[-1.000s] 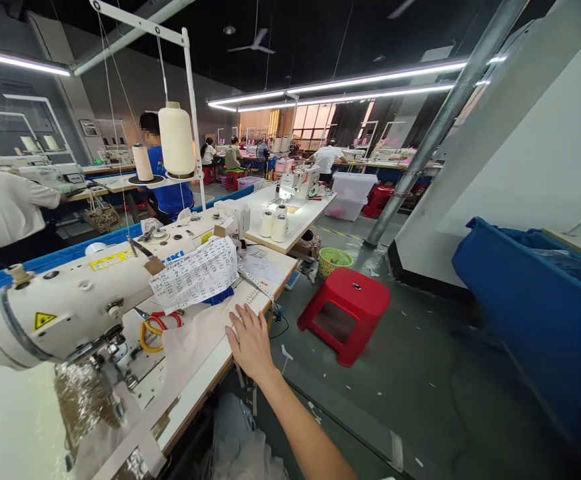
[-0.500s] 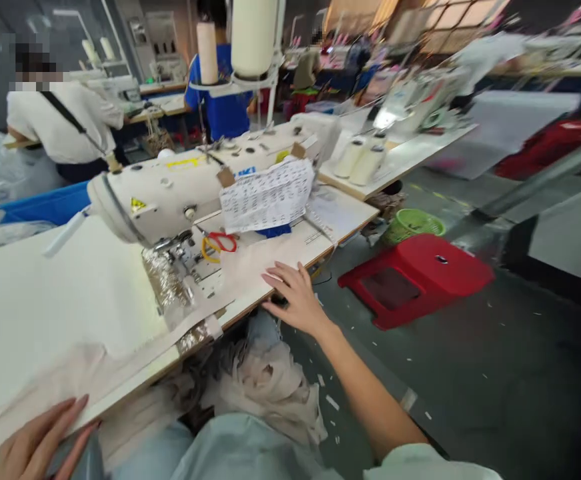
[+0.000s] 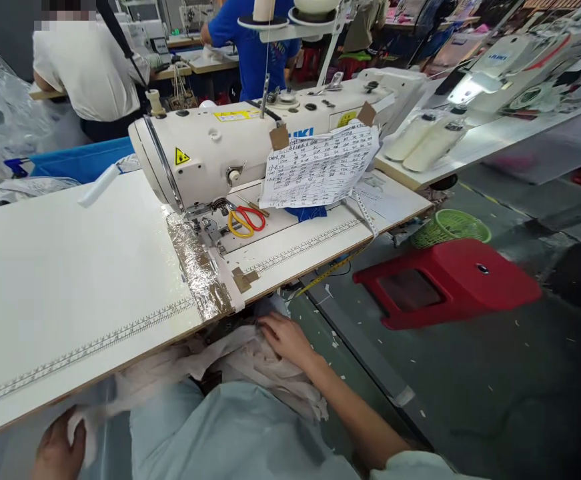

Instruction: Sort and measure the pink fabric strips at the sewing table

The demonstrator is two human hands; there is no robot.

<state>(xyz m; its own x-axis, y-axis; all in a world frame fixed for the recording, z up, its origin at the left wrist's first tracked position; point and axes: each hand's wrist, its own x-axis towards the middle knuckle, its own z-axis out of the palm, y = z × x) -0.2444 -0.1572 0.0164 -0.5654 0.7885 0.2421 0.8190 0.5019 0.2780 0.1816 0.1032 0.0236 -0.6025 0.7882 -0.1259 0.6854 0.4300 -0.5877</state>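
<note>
Pale pinkish fabric [image 3: 205, 357] stretches below the table's front edge, between my two hands and across my lap. My left hand [image 3: 60, 445], low at the left, is closed around one end of it, over a bluish clear plastic bin [image 3: 10, 450]. Near the table edge, my right hand [image 3: 286, 340] pinches the other end above a heap of the same cloth [image 3: 290, 387]. A white sewing machine [image 3: 195, 153] stands on the table [image 3: 85, 267]. Thread snips with red and yellow handles [image 3: 245, 220] lie beside its needle area.
A handwritten sheet [image 3: 320, 167] hangs on the machine. Printed rulers [image 3: 305, 247] run along the tabletop. To the right are a red stool [image 3: 450, 280], a green basket [image 3: 453, 228] and thread cones [image 3: 435, 140]. Co-workers [image 3: 87, 67] sit behind the machine.
The fabric has come off the tabletop and now hangs below its edge. My right hand has dropped from the table to grip it; my left hand has moved lower, closing on the cloth.
</note>
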